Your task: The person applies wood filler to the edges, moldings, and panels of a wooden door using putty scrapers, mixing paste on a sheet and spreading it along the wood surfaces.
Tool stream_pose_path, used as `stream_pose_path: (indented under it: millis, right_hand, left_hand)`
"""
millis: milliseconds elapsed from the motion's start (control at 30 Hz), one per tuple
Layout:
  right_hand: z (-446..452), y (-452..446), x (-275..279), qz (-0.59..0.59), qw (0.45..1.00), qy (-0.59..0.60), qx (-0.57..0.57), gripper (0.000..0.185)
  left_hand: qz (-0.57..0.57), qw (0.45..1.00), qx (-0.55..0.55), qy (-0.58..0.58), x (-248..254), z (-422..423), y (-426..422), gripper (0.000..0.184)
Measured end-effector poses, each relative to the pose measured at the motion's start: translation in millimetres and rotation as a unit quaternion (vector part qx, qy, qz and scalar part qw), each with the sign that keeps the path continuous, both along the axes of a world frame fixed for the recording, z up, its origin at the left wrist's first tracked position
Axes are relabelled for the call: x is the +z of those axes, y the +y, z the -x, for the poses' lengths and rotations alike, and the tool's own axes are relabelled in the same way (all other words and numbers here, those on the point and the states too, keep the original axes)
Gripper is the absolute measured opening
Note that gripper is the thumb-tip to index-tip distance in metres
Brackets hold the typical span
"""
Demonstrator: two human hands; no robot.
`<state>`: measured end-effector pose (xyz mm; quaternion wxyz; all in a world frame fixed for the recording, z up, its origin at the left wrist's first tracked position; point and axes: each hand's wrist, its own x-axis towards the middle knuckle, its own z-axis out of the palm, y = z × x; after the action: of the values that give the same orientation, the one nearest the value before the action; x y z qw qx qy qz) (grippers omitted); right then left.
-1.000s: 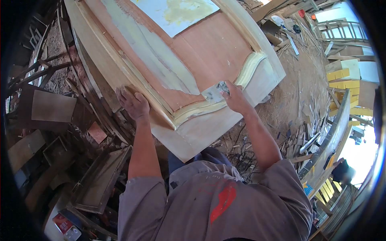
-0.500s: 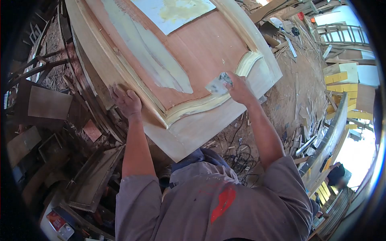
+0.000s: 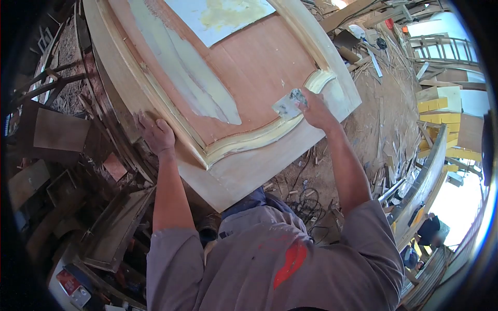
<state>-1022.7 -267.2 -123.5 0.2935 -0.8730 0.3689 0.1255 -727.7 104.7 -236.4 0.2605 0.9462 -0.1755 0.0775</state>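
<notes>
Just beyond the left side of the right fingers, a flat blade (image 3: 282, 108) juts out, thin, roughly rectangular and smeared with grey and pale patches. The person's right hand (image 3: 319, 110) has its thumb and fingers closed on the blade's far corner, with no gap between them that I can see.

Directly below those fingers, and passing under the blade, runs a curved moulding (image 3: 249, 142), coated pale yellow. Its long axis goes from near left to far right, rising in a wave, so the blade points down and left across it. From where I stand, I cannot tell whether the blade touches the moulding or sits slightly above it. The right hand is much nearer to this curve.

The left hand (image 3: 157, 136) is well apart, past the moulding's near-left corner. It rests along the long left side of the wooden panel (image 3: 259, 78), relaxed, thumb apart, holding nothing I can make out; whether its fingertips hook over an edge is hidden.

Ahead and left of the right fingers, a pale streak (image 3: 199, 85) crosses the reddish panel, and farther off lies a white sheet (image 3: 191, 16) with yellowish smears.
</notes>
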Motion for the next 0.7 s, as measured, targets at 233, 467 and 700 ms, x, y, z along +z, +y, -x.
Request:
stream_pose_path:
  millis: [233,467,700]
  right_hand:
    - [-5.7,-0.1,0.1,-0.054,0.998,0.028,0.022,0.045]
    - [2.5,-10.7,-15.4,-0.059,0.998,0.0,0.011,0.043]
    - [-1.6,-13.3,-1.5,-0.045,0.998,0.012,0.038,0.043]
  left_hand:
    - [-0.002,1.0,-0.004,-0.008,-1.3,-0.4,-2.0,0.066]
    - [-0.01,1.0,0.009,0.001,3.8,1.3,-5.9,0.065]
    - [-0.02,1.0,0.003,-0.017,0.6,-1.1,-5.2,0.066]
